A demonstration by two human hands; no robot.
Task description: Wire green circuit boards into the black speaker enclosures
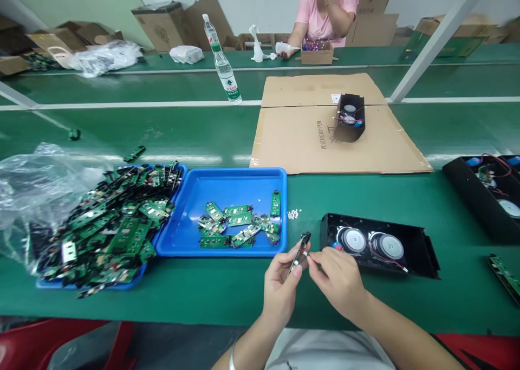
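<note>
My left hand (279, 293) is closed around a small green circuit board (299, 254), which is tilted on edge, with a black part at its upper end. The fingers of my right hand (340, 280) are pinched together against the board's right side; what they grip is too small to make out. Just beyond my right hand lies an open black speaker case (419, 253) with two round silver speakers and thin wires. To the left, several green boards (239, 219) rest in a blue tray (173, 240).
A heap of circuit boards (130, 234) overflows another tray at left, beside a clear plastic bag (36, 196). Small white pieces (294, 214) lie near the blue tray. A cardboard sheet (292, 137) carries another speaker case (345, 129). A water bottle (227, 77) and a person (312, 20) are farther back.
</note>
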